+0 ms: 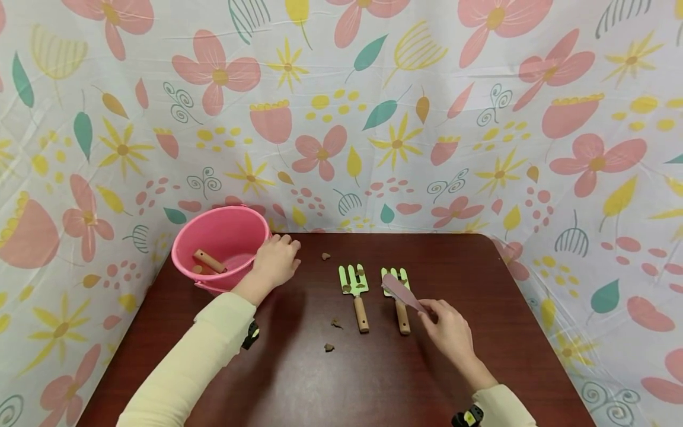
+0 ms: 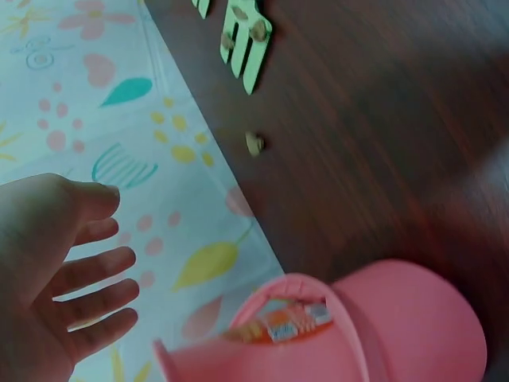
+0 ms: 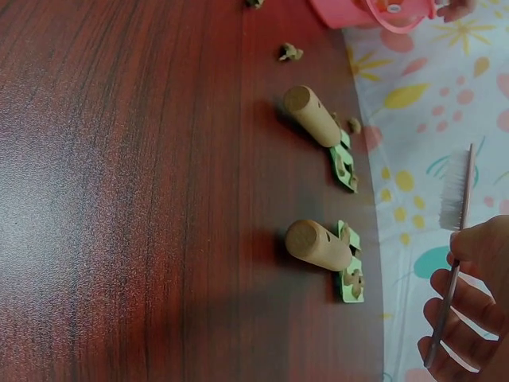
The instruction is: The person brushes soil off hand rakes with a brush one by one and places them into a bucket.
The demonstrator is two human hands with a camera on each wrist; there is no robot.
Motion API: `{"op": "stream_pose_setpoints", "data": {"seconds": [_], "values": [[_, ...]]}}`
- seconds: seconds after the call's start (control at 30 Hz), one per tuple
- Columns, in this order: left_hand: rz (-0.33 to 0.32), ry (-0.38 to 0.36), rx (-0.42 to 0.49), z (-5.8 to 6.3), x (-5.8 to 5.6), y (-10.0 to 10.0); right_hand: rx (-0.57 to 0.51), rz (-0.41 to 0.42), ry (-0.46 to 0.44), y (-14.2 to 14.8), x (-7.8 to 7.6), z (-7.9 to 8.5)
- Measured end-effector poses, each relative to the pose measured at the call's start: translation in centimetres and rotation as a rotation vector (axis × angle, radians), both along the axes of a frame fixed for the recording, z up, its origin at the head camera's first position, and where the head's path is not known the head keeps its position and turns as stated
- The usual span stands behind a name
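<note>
My right hand holds a flat mauve brush, its pale bristles showing in the right wrist view. The brush head hangs over a green hand fork with a wooden handle. A second green hand fork lies to its left. Bits of dried brown debris rest on both forks' tines. My left hand is loosely spread beside the right rim of a pink bucket, holding nothing. Inside the bucket lies a wooden-handled tool; its other end is hidden.
More brown bits lie scattered on the dark wooden table, one near the back edge. Behind the table hangs a flower-patterned cloth. The bucket's pink handle shows in the left wrist view.
</note>
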State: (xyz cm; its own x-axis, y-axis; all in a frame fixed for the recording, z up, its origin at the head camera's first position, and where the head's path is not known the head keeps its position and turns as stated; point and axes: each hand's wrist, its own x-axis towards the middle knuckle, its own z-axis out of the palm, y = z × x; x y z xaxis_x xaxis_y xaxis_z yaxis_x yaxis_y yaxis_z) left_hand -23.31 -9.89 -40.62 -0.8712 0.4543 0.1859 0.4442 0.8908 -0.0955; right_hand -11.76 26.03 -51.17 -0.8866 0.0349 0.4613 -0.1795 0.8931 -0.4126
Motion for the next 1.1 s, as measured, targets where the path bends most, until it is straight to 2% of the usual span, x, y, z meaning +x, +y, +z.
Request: {"op": "stream_pose_setpoints", "data": {"seconds": [0.1,0.43,0.67,0.83,1.1], "values": [[-0.016,0.004,0.008,-0.7,0.1,0.8,-0.002,0.000,0.000,0.0,0.0,0.0],[-0.021,-0.069,0.029,-3.0,0.9,3.7,-0.004,-0.004,-0.011,0.0,0.1,-0.2],[-0.020,-0.085,0.071,-5.5,1.3,5.4,-0.010,-0.012,-0.014,0.2,0.1,-0.4],[0.003,-0.115,0.071,-6.9,1.8,6.5,-0.010,-0.016,-0.013,0.3,0.1,-0.3],[0.052,-0.192,0.016,-8.8,3.0,8.9,-0.003,-0.012,-0.005,0.7,0.2,-0.3]]}}
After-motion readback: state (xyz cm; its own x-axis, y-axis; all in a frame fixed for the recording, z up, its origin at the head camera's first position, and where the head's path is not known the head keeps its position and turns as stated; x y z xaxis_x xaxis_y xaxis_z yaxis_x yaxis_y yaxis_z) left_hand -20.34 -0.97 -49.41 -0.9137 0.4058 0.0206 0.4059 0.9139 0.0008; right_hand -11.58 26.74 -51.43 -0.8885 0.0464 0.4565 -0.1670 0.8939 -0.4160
